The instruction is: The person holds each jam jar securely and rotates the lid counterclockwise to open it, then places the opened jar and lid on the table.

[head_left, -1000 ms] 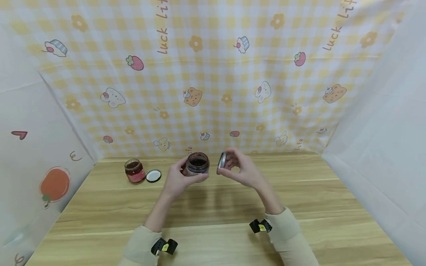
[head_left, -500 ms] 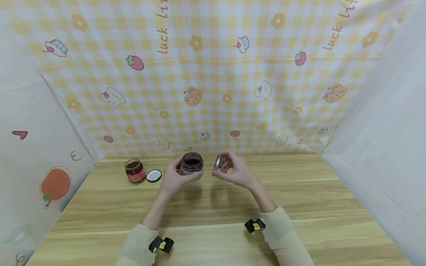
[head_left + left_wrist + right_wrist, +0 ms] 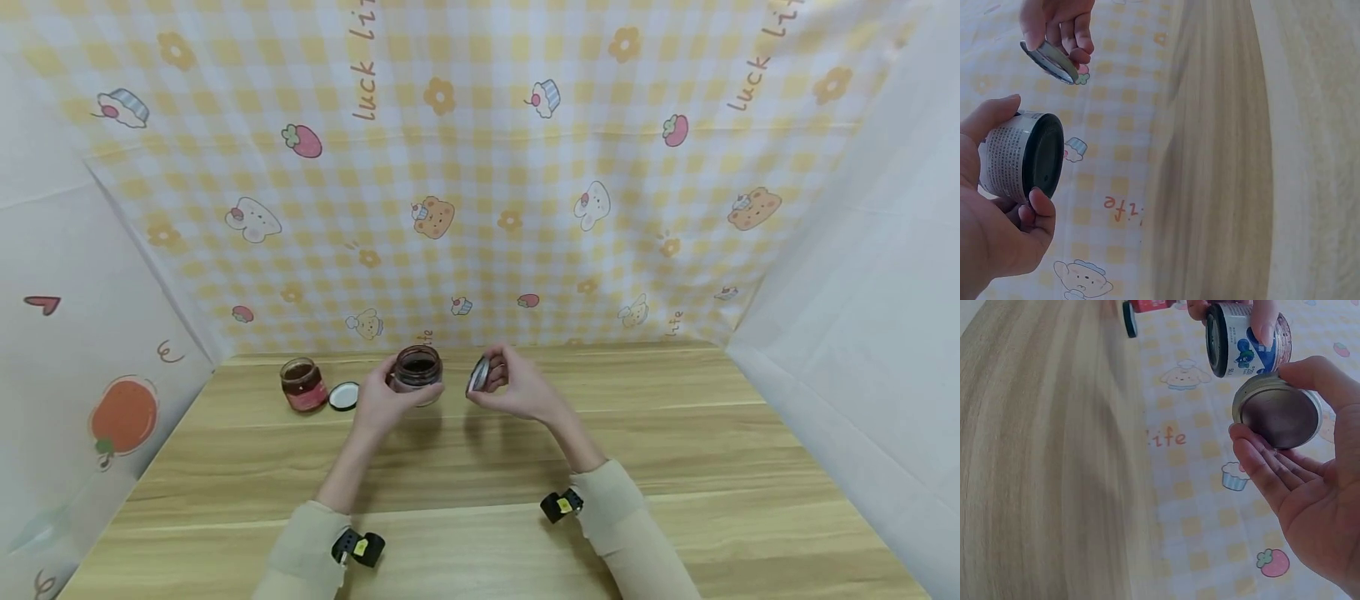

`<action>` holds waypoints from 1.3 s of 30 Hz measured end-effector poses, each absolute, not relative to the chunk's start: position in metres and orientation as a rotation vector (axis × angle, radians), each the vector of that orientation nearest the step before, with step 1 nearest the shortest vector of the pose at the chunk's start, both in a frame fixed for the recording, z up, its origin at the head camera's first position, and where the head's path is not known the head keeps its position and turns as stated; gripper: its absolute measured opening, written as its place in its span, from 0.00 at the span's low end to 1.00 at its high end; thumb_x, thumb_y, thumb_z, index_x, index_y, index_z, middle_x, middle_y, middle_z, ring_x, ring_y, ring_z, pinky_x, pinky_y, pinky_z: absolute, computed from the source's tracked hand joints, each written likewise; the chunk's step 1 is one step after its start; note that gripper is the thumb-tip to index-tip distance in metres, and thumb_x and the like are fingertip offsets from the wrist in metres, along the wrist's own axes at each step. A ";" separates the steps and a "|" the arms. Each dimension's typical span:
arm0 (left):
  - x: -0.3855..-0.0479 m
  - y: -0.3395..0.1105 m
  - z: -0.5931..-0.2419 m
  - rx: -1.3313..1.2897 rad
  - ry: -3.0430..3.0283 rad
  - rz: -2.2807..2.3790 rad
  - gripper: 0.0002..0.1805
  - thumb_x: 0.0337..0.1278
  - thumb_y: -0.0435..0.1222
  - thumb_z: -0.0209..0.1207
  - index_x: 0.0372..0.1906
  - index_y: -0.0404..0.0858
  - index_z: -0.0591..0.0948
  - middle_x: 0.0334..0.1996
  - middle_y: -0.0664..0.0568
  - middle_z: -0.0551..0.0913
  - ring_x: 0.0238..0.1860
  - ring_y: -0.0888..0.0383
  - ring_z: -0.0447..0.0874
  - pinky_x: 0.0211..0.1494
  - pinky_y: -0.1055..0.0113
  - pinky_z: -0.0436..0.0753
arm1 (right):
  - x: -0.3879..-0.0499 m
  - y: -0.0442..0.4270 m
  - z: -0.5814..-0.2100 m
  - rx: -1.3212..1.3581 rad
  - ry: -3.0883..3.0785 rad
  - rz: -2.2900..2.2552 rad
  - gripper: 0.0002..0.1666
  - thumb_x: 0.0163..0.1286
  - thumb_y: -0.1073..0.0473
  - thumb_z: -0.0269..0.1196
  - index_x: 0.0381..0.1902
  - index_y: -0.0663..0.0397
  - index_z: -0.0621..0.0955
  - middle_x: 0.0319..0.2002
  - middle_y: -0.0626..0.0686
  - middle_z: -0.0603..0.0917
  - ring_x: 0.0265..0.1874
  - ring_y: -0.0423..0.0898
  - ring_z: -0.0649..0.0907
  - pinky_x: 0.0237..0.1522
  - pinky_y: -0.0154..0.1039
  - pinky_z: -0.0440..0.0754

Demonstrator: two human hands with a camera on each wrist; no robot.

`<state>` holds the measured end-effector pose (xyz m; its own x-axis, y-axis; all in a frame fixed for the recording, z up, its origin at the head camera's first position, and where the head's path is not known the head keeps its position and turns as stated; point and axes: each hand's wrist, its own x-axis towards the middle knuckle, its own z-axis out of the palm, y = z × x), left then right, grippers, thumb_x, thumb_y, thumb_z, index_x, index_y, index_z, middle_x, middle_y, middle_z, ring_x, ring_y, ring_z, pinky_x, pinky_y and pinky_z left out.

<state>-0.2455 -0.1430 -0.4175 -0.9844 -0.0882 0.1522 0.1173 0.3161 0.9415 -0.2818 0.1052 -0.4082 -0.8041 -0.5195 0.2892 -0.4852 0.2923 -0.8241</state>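
Note:
My left hand grips a glass jar of dark jam around its side, thumb in front. The jar's mouth is uncovered, and it is held up above the table. Blueberries show on its label in the right wrist view; its dark base faces the left wrist camera. Just to the right, my right hand pinches a metal lid by its rim between thumb and fingers. The lid is tilted on edge, apart from the jar. In the right wrist view one round face of the lid shows.
A second jar with red jam and a pink label stands uncovered on the wooden table, at the back left. Its white-faced lid lies flat beside it. A checked cloth hangs behind the table's far edge.
Both hands have shifted left, the left one carrying the jam jar and the right one the lid. The lid's tilt has changed. The red jam jar has stayed put.

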 end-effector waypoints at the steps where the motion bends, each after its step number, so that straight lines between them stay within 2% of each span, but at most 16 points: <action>1: -0.246 -0.144 -0.418 -0.012 -2.407 -1.731 0.40 0.42 0.45 0.80 0.64 0.39 0.77 0.54 0.43 0.82 0.55 0.49 0.81 0.55 0.55 0.78 | -0.282 0.104 -0.409 -0.964 2.499 -1.564 0.38 0.59 0.60 0.75 0.61 0.67 0.69 0.40 0.56 0.84 0.37 0.47 0.85 0.46 0.51 0.85; 11: -0.250 -0.153 -0.425 0.082 -2.443 -1.732 0.44 0.43 0.45 0.80 0.67 0.36 0.75 0.59 0.40 0.80 0.61 0.45 0.77 0.63 0.50 0.74 | -0.290 0.091 -0.422 -0.863 2.401 -1.510 0.38 0.58 0.64 0.73 0.60 0.70 0.66 0.46 0.61 0.79 0.41 0.48 0.85 0.46 0.38 0.84; 18: -0.254 -0.163 -0.432 0.135 -2.498 -1.676 0.46 0.42 0.45 0.79 0.68 0.35 0.73 0.61 0.39 0.78 0.63 0.43 0.74 0.66 0.48 0.71 | -0.293 0.081 -0.430 -0.810 2.353 -1.515 0.37 0.58 0.67 0.74 0.59 0.73 0.68 0.47 0.62 0.80 0.41 0.48 0.85 0.46 0.37 0.84; 29: -0.258 -0.175 -0.438 0.109 -2.548 -1.706 0.44 0.42 0.40 0.80 0.67 0.34 0.74 0.61 0.35 0.78 0.64 0.40 0.74 0.68 0.46 0.69 | -0.296 0.072 -0.436 -0.764 2.410 -1.413 0.37 0.57 0.61 0.77 0.58 0.65 0.71 0.44 0.55 0.81 0.41 0.44 0.84 0.46 0.37 0.83; 39: -0.260 -0.181 -0.444 0.139 -2.608 -1.665 0.45 0.42 0.40 0.80 0.68 0.34 0.72 0.62 0.35 0.76 0.65 0.39 0.72 0.69 0.46 0.68 | -0.301 0.070 -0.448 -0.750 2.459 -1.320 0.37 0.56 0.57 0.79 0.57 0.61 0.71 0.42 0.52 0.81 0.40 0.42 0.83 0.46 0.37 0.82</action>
